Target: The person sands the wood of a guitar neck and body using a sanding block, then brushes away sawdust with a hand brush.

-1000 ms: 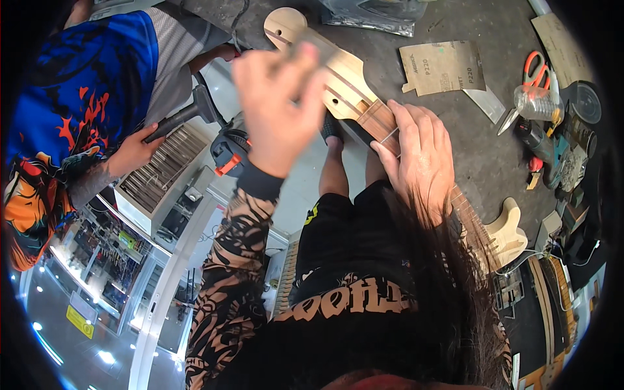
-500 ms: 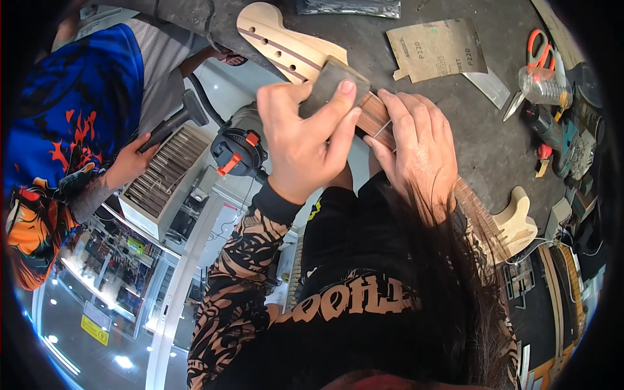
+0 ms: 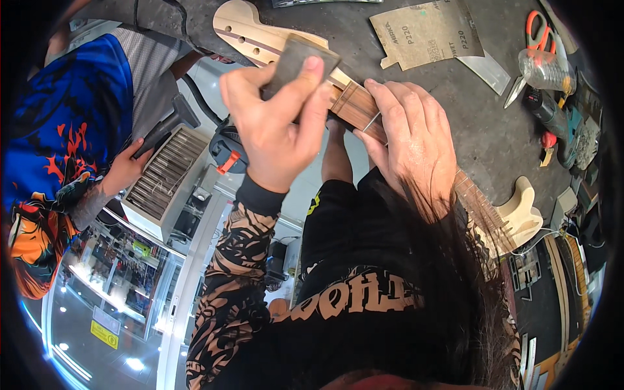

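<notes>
An unfinished electric guitar lies across the workbench, its pale wooden headstock (image 3: 260, 32) at the far left and its pale body (image 3: 523, 211) at the right. My left hand (image 3: 270, 133) grips a grey-brown sanding block (image 3: 299, 62), thumb on top, over the spot where headstock and neck meet. Farther along the neck, my right hand (image 3: 416, 140) is closed round the dark fretboard (image 3: 354, 107), thumb on the near side and fingers over the top. Long hair hangs across my right wrist and hides part of the neck.
On the workbench (image 3: 455, 107) lie a sheet of brown sandpaper (image 3: 422, 36), a metal plate (image 3: 487, 75), orange-handled scissors (image 3: 539, 32) and a clear plastic bottle (image 3: 546, 68). At the left a co-worker's hand (image 3: 127, 169) holds a vacuum nozzle (image 3: 169, 123) above a slatted box (image 3: 166, 175).
My left hand and the sanding block have moved left toward the headstock, baring more of the fretboard's end. My right hand keeps its hold, and the whole view has shifted slightly.
</notes>
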Demonstrator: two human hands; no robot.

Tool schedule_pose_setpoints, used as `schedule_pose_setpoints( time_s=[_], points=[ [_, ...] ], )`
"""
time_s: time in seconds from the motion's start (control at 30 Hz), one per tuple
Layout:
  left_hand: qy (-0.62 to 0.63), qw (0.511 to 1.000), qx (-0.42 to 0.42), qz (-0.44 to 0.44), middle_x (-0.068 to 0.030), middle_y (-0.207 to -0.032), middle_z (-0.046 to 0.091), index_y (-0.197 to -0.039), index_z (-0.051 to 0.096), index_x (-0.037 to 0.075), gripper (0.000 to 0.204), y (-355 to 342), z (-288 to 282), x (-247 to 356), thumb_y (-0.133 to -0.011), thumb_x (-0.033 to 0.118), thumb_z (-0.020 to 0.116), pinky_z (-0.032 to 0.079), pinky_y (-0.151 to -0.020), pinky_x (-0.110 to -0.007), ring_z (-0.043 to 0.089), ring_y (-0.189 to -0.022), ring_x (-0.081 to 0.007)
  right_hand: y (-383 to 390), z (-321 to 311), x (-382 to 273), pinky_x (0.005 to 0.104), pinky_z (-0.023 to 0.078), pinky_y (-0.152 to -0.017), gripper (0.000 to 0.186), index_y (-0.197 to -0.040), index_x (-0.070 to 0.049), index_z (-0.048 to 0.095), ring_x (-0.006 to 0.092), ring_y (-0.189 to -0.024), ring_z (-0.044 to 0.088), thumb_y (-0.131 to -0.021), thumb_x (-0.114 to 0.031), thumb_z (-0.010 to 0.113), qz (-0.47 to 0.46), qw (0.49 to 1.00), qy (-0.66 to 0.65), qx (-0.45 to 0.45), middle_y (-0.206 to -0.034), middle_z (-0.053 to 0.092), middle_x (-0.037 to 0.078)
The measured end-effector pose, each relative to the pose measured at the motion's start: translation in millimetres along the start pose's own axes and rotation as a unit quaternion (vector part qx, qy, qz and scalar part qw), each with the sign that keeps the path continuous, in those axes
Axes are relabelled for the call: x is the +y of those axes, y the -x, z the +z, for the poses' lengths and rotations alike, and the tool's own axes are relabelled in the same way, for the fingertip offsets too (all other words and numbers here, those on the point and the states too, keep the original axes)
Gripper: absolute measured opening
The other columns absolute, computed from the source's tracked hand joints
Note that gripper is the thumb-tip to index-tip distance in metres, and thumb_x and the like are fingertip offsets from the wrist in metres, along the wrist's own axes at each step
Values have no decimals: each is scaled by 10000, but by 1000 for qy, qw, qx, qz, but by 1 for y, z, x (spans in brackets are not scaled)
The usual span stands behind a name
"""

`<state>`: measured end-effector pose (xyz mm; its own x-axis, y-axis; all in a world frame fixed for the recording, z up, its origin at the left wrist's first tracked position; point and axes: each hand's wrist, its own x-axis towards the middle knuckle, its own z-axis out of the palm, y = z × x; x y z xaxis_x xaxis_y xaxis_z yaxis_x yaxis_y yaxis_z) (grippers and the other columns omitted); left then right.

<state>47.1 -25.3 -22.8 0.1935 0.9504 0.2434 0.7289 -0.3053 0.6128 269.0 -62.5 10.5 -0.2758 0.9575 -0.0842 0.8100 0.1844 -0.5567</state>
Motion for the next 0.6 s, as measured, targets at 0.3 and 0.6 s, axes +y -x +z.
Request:
schedule_pose_setpoints(
  time_s=[0.3, 0.6],
  points=[
    [17, 1000, -2, 22, -137, -1108, 589, -1246, 878, 160, 372, 1, 2, 4, -875, 163, 908, 459, -941, -433, 537, -1054, -324, -1, -2, 0, 481, 529, -1082, 827, -1544, -33, 588, 381, -1294, 647, -798, -146, 928, -2, 1000, -5, 3, -1387, 661, 154],
    [18, 995, -33, 96, -137, -1078, 620, -1251, 878, 170, 395, -4, -1, -10, -858, 192, 909, 464, -939, -446, 560, -1028, -328, -1, 2, 2, 499, 516, -1099, 812, -1563, -38, 576, 393, -1314, 632, -841, -185, 917, -9, 1000, 8, 2, -1411, 655, 165]
  ],
)
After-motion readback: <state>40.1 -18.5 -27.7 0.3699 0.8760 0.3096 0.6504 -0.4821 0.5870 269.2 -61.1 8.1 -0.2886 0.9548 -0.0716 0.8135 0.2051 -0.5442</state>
